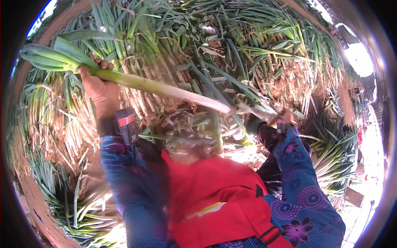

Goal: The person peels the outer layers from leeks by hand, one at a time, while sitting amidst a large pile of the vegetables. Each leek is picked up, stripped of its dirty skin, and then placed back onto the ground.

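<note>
My left hand (99,89) is closed round a thick leek (165,87) just below its green leaves. The leek slants across the view, leaves to the far left and its pale root end towards the middle. Right of that end, my right hand (286,117) is blurred, its fingers closed. A pale, smeared strip (253,110) stretches from near the leek's tip to those fingers; whether it is a peeled leaf or a blade I cannot tell. Beneath the leek lie loose green leaves and peelings (194,128).
Piled leeks (140,33) with roots and pale stalks stand across the back and left. Another heap (289,70) is at the back right. More leeks (335,153) lie at the right, others (89,219) at the lower left. A red apron (215,186) covers my lap.
</note>
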The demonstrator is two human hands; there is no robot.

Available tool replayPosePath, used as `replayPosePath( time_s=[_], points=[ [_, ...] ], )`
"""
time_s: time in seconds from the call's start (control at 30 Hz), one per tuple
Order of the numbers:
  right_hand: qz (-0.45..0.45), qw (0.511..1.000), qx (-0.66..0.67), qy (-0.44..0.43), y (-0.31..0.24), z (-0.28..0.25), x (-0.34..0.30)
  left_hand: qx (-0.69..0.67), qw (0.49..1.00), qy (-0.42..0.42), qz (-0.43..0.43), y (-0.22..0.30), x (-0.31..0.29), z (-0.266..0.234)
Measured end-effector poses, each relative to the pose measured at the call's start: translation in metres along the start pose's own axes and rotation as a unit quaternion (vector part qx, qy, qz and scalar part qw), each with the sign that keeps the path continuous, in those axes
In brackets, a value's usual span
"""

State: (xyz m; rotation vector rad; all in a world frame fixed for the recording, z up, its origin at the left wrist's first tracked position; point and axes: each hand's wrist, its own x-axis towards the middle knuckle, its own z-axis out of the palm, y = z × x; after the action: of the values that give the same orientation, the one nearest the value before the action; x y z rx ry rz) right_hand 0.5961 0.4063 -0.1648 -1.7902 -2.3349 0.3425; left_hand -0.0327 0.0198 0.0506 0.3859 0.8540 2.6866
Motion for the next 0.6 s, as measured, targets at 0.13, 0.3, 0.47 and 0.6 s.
replayPosePath(
  time_s=[0.13, 0.3, 0.47, 0.6],
  points=[
    [0.255, 0.848, 0.458, -0.083, -0.053, 0.032, -0.007, 0.049, 0.997, 0.051, -0.040, 0.022, -0.008, -0.025],
    [0.019, 0.980, 0.100, -0.172, -0.154, -0.016, 0.007, 0.011, 0.997, -0.015, -0.079, -0.023, -0.036, 0.022],
    [-0.185, 0.821, 0.435, -0.320, -0.407, -0.025, -0.099, 0.009, 0.988, -0.035, -0.149, -0.027, -0.047, 0.028],
    [-0.241, 0.737, 0.532, -0.341, -0.490, -0.058, -0.155, -0.015, 0.986, -0.054, -0.157, -0.030, -0.054, 0.032]
  ],
)
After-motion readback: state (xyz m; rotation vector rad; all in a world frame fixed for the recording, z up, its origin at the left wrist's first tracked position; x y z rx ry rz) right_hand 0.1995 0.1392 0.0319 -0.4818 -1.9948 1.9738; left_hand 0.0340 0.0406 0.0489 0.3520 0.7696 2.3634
